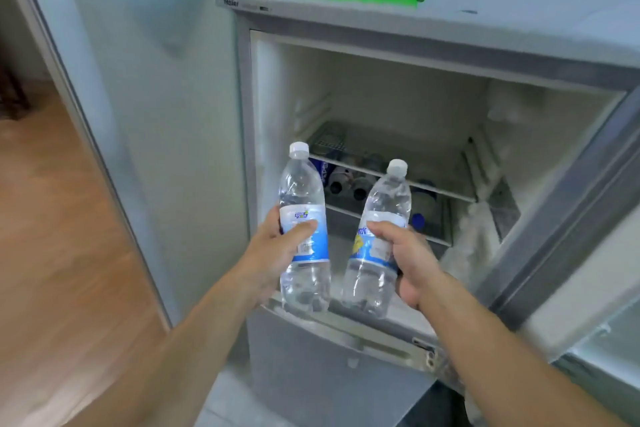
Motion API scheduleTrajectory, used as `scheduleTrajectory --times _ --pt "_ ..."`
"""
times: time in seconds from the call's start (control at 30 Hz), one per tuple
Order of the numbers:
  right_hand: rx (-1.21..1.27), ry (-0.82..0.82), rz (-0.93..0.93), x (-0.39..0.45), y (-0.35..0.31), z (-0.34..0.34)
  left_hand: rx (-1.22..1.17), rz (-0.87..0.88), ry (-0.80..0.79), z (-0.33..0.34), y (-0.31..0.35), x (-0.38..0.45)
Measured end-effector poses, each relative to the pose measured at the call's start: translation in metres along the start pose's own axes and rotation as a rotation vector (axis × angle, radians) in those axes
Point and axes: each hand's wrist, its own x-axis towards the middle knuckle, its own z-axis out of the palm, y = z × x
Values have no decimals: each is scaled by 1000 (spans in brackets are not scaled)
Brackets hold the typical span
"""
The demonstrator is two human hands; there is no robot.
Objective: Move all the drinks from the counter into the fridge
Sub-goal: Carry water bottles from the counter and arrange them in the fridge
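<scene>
Left hand (273, 250) and right hand (408, 260) each grasp a water bottle (303, 218) at frame centre before the crowded fridge shelf (398, 177), where stored cans could topple.

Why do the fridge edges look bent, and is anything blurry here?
Head view: the wide-angle lens bows the fridge frame and the door at the right; the bottles and both hands, left and right, look fairly sharp; drinks on the inner shelf are dim and soft.
</scene>
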Motion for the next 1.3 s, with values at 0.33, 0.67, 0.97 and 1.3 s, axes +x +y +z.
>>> scheduleTrajectory --times 0.33,0.67,0.97,1.3 --pt "-81 226 -465 87 -78 5 228 246 1 42 35 125" --pt "-78 369 -711 170 -121 28 361 529 -27 69 80 222" --pt "-115 281 -691 245 -127 44 441 641 -25 78 76 305" --pt "-250 186 -738 306 -140 65 440 740 -72 79 72 355"
